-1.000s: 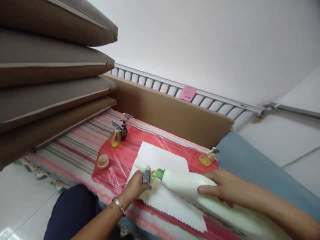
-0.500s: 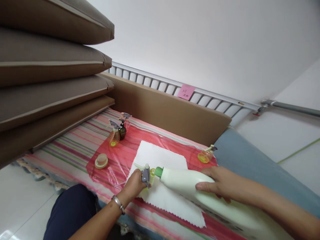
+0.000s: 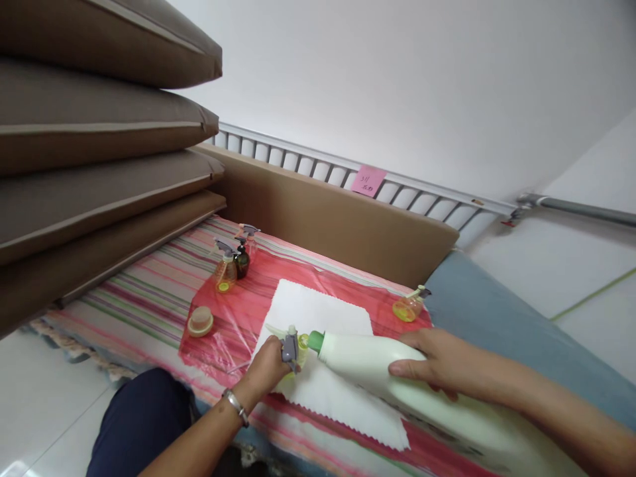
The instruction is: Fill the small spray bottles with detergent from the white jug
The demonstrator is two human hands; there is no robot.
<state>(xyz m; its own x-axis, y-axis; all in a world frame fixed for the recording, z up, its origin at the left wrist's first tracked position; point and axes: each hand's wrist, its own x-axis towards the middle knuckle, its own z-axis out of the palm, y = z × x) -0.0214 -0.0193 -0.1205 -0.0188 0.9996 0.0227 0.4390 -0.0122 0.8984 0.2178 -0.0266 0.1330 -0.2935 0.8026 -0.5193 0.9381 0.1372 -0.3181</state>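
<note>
My left hand (image 3: 268, 361) is closed around a small spray bottle with yellow liquid; its grey and pale green trigger head (image 3: 289, 348) shows above my fingers. A yellow ring-like part (image 3: 303, 342), perhaps its neck, faces the large bottle, and my fingers hide much of the body. In my right hand (image 3: 437, 364) lies a large pale green bottle (image 3: 362, 361), tipped almost level. Its green spout (image 3: 315, 341) meets or nearly meets the yellow part; I cannot tell which. Both hands are over a white zigzag-edged cloth (image 3: 318, 305).
Spray bottles stand at the far left (image 3: 226, 273) and right (image 3: 408, 306), with a dark pump bottle (image 3: 242, 262) among the left ones. A round lidded container (image 3: 201, 321) sits on red plastic sheeting (image 3: 218, 348). Stacked brown cushions (image 3: 109, 146) rise at left; a brown board (image 3: 322, 212) stands behind.
The view has shifted very slightly. Both hands and the large bottle hold practically the same position.
</note>
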